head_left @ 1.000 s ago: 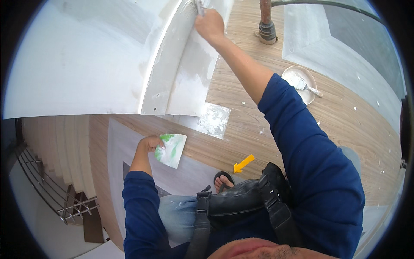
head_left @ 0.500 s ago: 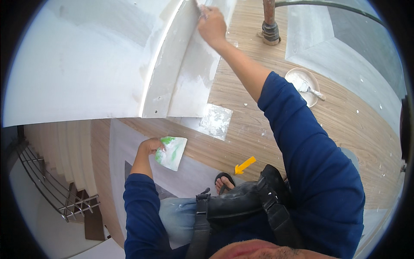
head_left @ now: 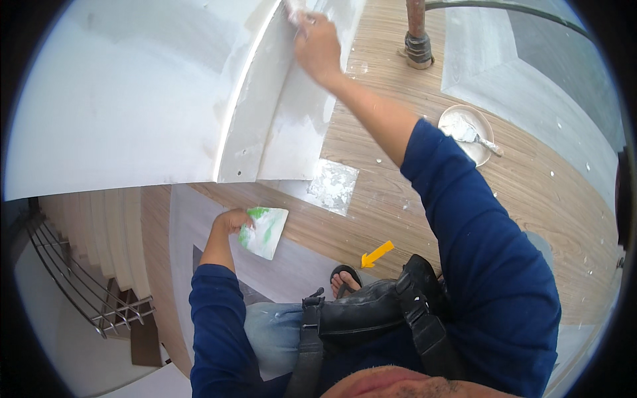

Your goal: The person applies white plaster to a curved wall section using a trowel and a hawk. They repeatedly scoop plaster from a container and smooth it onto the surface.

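Note:
My right hand (head_left: 315, 46) reaches up to the white stepped surface (head_left: 252, 132) at the top, closed on a putty knife (head_left: 290, 9) whose blade is at the narrow ledge, blurred. My left hand (head_left: 235, 220) grips a flat white board (head_left: 265, 239) with green and white smears, held low beside the surface's lower edge. A round pale bowl (head_left: 448, 117) of white paste, with a scraper (head_left: 488, 144) resting in it, is on the wood-patterned floor (head_left: 531, 199) right of my right arm. A paste-smeared square patch (head_left: 330, 186) lies below the ledge.
A pole (head_left: 416, 23) with a wrapped foot stands at the top right, a dark curved cable (head_left: 504, 8) beside it. Stairs (head_left: 99, 245) and a metal railing (head_left: 53, 259) are at lower left. A yellow arrow (head_left: 377, 253) lies near my sandalled foot (head_left: 343, 282).
My right hand has moved slightly down, then left along the ledge with the knife. My left hand with the board has stayed nearly still.

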`<state>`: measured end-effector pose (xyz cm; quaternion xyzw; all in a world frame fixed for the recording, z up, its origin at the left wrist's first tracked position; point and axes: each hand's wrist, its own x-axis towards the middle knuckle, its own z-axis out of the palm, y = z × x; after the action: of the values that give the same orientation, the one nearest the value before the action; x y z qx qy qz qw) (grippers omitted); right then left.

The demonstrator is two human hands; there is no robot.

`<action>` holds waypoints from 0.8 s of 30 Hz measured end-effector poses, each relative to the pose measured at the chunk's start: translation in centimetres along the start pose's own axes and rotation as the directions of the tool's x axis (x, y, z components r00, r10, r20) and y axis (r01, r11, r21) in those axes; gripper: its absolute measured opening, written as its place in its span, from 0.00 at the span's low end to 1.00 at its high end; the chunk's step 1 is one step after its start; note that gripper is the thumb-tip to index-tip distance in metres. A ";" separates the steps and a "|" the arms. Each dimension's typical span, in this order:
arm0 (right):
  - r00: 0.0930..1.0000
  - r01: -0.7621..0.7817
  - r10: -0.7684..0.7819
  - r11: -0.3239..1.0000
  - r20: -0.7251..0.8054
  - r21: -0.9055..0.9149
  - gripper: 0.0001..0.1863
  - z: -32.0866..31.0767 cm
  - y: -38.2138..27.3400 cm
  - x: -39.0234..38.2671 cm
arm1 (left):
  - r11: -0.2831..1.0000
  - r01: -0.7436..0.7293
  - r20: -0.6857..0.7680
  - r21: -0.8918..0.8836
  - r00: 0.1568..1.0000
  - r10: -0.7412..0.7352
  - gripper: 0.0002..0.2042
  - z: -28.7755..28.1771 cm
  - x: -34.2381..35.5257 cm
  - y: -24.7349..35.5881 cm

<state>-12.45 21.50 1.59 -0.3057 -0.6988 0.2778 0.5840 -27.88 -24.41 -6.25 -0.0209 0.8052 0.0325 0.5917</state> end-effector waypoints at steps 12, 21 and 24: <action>0.999 -0.008 0.012 0.997 -0.049 0.081 0.19 0.1 1.2 1.0 | 0.999 -0.022 -0.042 0.026 0.999 0.023 0.20 1.0 -1.8 1.6; 0.988 -0.054 0.071 0.991 -0.134 0.122 0.20 -0.8 4.0 -1.5 | 0.996 -0.026 0.004 -0.084 1.000 0.027 0.20 0.5 -1.6 0.1; 0.994 0.027 -0.014 0.992 -0.106 0.119 0.18 0.0 6.4 4.2 | 0.997 -0.075 -0.033 -0.033 0.997 0.074 0.20 0.8 -2.2 0.9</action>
<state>-12.37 28.87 -0.42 -0.2769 -0.6522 0.2971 0.6401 -26.49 -23.50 -4.37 -0.0014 0.8140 0.0682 0.5768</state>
